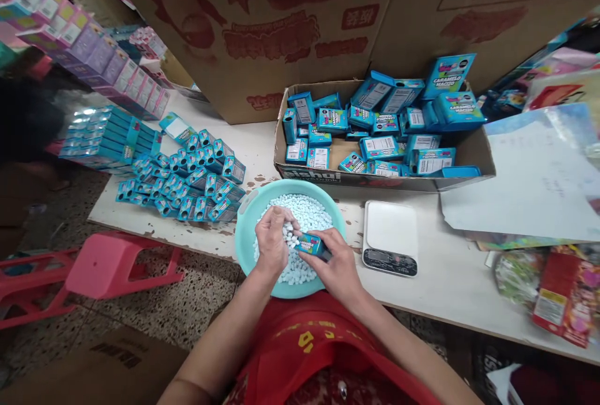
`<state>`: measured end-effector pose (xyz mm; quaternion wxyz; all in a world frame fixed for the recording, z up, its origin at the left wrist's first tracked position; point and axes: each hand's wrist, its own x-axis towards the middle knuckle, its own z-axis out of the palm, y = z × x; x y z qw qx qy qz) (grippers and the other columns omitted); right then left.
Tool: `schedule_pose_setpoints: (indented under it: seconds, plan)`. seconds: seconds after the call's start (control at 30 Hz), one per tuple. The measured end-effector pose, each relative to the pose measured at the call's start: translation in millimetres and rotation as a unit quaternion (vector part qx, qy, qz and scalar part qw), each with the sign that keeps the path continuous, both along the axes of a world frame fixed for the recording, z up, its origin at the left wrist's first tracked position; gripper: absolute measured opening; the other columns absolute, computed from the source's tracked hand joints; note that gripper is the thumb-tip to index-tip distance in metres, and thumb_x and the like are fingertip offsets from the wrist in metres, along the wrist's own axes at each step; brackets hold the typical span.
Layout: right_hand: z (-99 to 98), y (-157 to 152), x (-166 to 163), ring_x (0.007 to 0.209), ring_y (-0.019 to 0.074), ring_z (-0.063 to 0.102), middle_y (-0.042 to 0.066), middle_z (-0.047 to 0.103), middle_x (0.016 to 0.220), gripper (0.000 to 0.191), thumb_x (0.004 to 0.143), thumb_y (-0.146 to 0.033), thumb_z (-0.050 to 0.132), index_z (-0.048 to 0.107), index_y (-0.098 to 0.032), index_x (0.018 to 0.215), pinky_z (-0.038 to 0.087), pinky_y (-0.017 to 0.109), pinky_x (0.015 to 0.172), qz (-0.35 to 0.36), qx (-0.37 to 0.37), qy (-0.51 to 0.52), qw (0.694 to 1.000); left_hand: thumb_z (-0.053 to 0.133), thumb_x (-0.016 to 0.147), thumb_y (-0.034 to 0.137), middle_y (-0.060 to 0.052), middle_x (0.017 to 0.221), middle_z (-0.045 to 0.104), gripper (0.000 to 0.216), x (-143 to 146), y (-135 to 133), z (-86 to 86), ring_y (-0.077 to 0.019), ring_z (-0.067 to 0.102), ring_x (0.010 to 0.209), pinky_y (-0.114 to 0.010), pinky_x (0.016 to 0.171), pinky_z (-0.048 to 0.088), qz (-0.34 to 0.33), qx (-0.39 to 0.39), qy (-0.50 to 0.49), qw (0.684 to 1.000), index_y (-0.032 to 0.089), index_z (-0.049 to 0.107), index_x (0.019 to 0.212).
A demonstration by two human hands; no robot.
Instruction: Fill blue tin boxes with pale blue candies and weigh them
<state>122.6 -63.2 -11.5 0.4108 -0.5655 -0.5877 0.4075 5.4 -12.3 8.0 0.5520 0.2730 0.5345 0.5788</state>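
- At a white-topped table with worn, chipped paint [440, 289], a person in a red garment with yellow lettering [307, 336] works with both bare hands over a round, pale turquoise plastic basin [246, 239].
- The left hand [273, 239] is cupped above the basin, its fingers curled around a handful of small, rounded white pellets [289, 236]; many more of them cover the basin's floor.
- The right hand [338, 262] grasps a small, blue rectangular carton printed "CARAMELO MACIZO" [309, 244], pinched between thumb and fingers over the pellets. The carton's far end sits just beside the left fingertips; whether they touch cannot be told.
- Right of the basin, near it, rests a flat white scale with a black control panel [390, 230].
- Behind the basin and scale, a low, open brown cardboard tray [389, 183] holds blue cartons lying at various angles [379, 147].
- To the left, a cluster of narrow blue cartons [187, 180], many showing round dark openings at their ends, lies beside a neat stack of blue cartons [105, 136].
- Below that edge of the table stands a pink plastic stool [105, 267].
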Motion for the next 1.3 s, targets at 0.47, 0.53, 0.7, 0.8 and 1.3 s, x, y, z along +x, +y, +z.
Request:
schedule_pose_setpoints:
  seconds: [0.47, 0.53, 0.7, 0.8, 1.3]
  plan:
    - [-3.8, -2, 3, 0.085, 0.0200, 0.060, 0.003, 0.060, 0.089, 0.029, 0.073, -0.023, 0.071, 0.066, -0.026, 0.101, 0.050, 0.033, 0.075, -0.005, -0.011, 0.018, 1.000, 0.055, 0.074, 0.064, 0.003, 0.049, 0.044, 0.051, 13, -3, 1.0, -0.0046, 0.035, 0.035, -0.018, 0.033, 0.021, -0.042, -0.047, -0.023, 0.998, 0.017, 0.047, 0.055]
    - [-6.9, -2, 5, 0.084, 0.0201, 0.060, 0.003, 0.060, 0.087, 0.028, 0.072, -0.023, 0.072, 0.067, -0.025, 0.099, 0.050, 0.034, 0.076, -0.002, -0.025, 0.027, 0.999, 0.057, 0.072, 0.064, 0.003, 0.047, 0.044, 0.052, 17, -3, 1.5, -0.0042, 0.034, 0.035, -0.018, 0.033, 0.022, -0.071, -0.055, -0.027, 0.996, 0.017, 0.047, 0.054]
    - [-8.7, -10, 21, 0.087, 0.0204, 0.060, 0.003, 0.061, 0.092, 0.031, 0.070, -0.030, 0.075, 0.067, -0.025, 0.099, 0.049, 0.034, 0.079, -0.009, -0.038, 0.079, 0.996, 0.058, 0.077, 0.057, 0.004, 0.049, 0.044, 0.046, -1, 2, 5.6, -0.0033, 0.035, 0.034, -0.017, 0.032, 0.017, -0.025, -0.030, -0.053, 0.998, 0.017, 0.045, 0.057]
    - [-10.2, -14, 29, 0.087, 0.0208, 0.060, 0.004, 0.061, 0.092, 0.032, 0.069, -0.033, 0.076, 0.068, -0.026, 0.099, 0.050, 0.035, 0.078, -0.026, -0.031, 0.097, 0.995, 0.058, 0.078, 0.054, 0.004, 0.052, 0.046, 0.044, -17, 8, 0.4, -0.0032, 0.036, 0.035, -0.017, 0.033, 0.019, -0.009, -0.035, -0.047, 0.998, 0.017, 0.045, 0.059]
    - [-61.3, -11, 138, 0.087, 0.0209, 0.060, 0.006, 0.061, 0.093, 0.041, 0.069, -0.040, 0.072, 0.060, -0.017, 0.101, 0.051, 0.040, 0.081, -0.319, -0.031, 0.074, 0.944, 0.059, 0.078, 0.033, -0.008, 0.112, 0.060, 0.015, -24, -8, -86.5, -0.0268, 0.053, 0.101, -0.036, 0.081, 0.042, -0.336, -0.052, 0.577, 0.743, 0.023, 0.065, 0.088]
